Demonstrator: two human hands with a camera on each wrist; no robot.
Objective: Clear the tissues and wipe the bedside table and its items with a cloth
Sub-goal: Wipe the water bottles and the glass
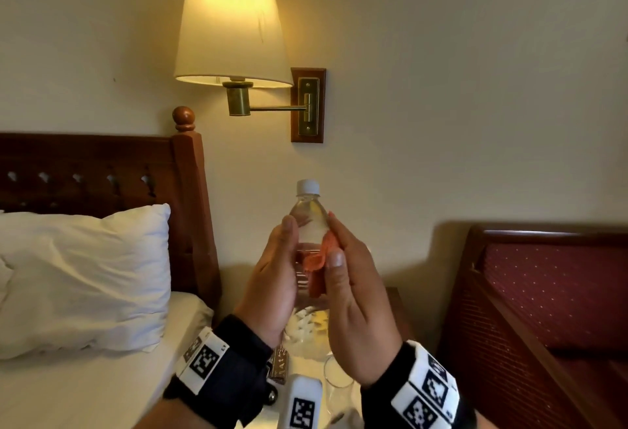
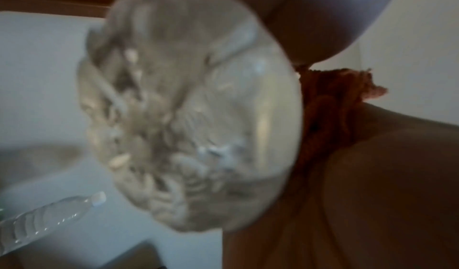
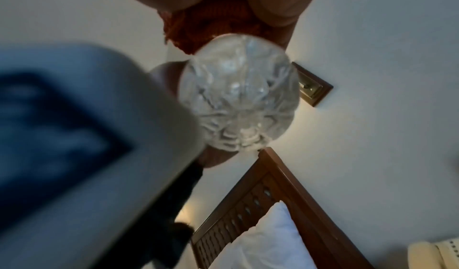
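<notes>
Fingers point(image 1: 289, 224) of the left hand point(image 1: 272, 279) are curled round the left side of one clear plastic water bottle with a white cap point(image 1: 307, 224), which is held upright in the air above the desk point(image 1: 394, 299). The right hand point(image 1: 353, 306) is closed on one crumpled orange cloth point(image 1: 319, 255), pinched between thumb and fingers and pressed against the bottle's right side, about mid-height. Clear liquid is seen inside the bottle, reaching up near the shoulder; the cap is on.

From the left wrist view the bottle's ribbed base point(image 2: 188, 112) fills the middle, with the orange cloth point(image 2: 327, 116) wedged just beside it. A second clear plastic bottle with a white cap point(image 2: 44, 220) is noted at the lower left of that view; what it rests on cannot be told.

Below the hands, on the white-topped desk, one clear drinking glass point(image 1: 336, 377) is seen upright, contents not discernible, and one metal key tag point(image 1: 280, 364) beside it.

Further out: one white pillow point(image 1: 81, 279) on the bed, one dark wooden headboard point(image 1: 95, 170), one lit wall lamp with a cream shade point(image 1: 231, 21), one red upholstered chair point(image 1: 550, 292) to the right.
</notes>
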